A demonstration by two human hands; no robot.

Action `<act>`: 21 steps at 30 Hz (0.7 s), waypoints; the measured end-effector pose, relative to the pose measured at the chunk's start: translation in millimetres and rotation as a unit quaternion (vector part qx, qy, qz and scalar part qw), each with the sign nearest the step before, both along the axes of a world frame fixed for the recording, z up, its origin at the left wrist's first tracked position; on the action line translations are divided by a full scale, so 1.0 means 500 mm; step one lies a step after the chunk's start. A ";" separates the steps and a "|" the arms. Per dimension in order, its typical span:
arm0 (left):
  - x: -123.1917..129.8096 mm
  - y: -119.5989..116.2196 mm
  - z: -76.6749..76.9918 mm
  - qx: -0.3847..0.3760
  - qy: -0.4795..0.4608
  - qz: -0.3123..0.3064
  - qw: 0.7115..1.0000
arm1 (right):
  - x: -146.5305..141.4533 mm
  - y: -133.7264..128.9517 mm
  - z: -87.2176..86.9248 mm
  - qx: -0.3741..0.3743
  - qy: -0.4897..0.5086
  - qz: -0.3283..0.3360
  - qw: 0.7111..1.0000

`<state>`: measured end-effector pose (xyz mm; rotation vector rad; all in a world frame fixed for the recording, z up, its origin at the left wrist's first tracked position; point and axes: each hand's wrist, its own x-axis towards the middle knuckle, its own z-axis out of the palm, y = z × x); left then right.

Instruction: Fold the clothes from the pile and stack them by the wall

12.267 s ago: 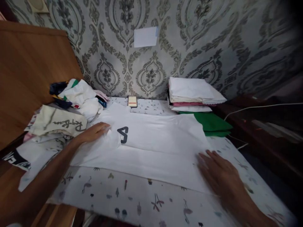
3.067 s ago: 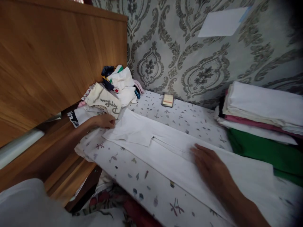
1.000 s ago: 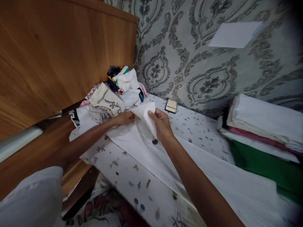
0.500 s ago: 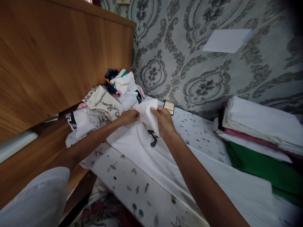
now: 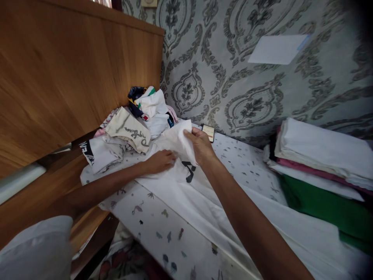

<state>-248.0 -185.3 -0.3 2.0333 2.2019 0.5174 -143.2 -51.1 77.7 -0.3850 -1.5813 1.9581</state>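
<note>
A white shirt (image 5: 210,194) with a black print (image 5: 189,171) lies spread lengthwise over a white patterned cloth (image 5: 157,217). My right hand (image 5: 201,144) pinches its far end between thumb and fingers, raising that part into a fold. Lower and to the left, my left hand (image 5: 161,160) rests on the shirt, palm down, its fingers loosely bent on the fabric. Whether any cloth is caught under those fingertips is hidden.
Behind my left hand is a heap of clothes (image 5: 128,130) against a wooden panel (image 5: 87,66). A phone (image 5: 208,133) lies by the patterned wall. Folded white cloths (image 5: 323,149) are stacked at the right, above a green cloth (image 5: 314,206).
My left hand has let go of the raised edge and come down and slightly right onto the shirt. My right hand keeps its pinch, almost unmoved.
</note>
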 end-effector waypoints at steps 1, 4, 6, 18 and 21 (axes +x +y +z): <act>0.006 -0.002 -0.009 -0.002 0.006 -0.008 1.000 | -0.002 0.001 0.003 0.003 0.002 0.000 1.000; 0.008 -0.001 -0.030 -0.014 0.024 -0.015 1.000 | -0.005 0.000 0.012 0.008 0.011 0.007 1.000; -0.001 0.004 -0.035 -0.027 0.028 -0.017 0.999 | -0.004 -0.004 0.017 0.009 0.012 0.012 1.000; -0.102 -0.030 0.014 -0.049 -0.042 -0.027 0.998 | 0.047 -0.088 -0.051 0.094 -0.047 0.045 0.993; -0.139 -0.059 0.036 -0.047 -0.105 0.004 0.993 | 0.063 -0.134 -0.104 0.193 -0.077 0.075 0.975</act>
